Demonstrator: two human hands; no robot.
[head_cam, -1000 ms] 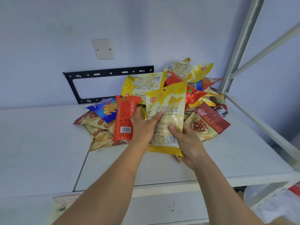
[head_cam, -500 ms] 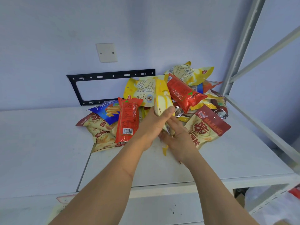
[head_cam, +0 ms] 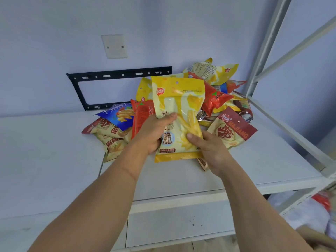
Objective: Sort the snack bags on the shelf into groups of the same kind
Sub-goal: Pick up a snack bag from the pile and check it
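Note:
Both my hands hold one yellow snack bag (head_cam: 179,104) upright, its front face toward me, just above the shelf (head_cam: 54,160). My left hand (head_cam: 154,131) grips its left edge with the thumb across the front. My right hand (head_cam: 209,144) pinches its lower right corner. Behind it lies the mixed pile: a blue fries bag (head_cam: 119,115), a red bag (head_cam: 141,115), tan and maroon bags at the left (head_cam: 109,137) and right (head_cam: 234,128), another red bag (head_cam: 214,99) and more yellow bags (head_cam: 216,71) at the back.
A black metal bracket (head_cam: 116,75) is fixed to the wall behind the pile, below a blank wall plate (head_cam: 114,46). The white shelf frame's post (head_cam: 263,46) and rails stand at the right. Bare shelf surface lies left of the pile and in front of it.
The yellow bag has been flipped: its printed back faced me, then it was edge-on, now its front faces me. Both hands kept hold of it.

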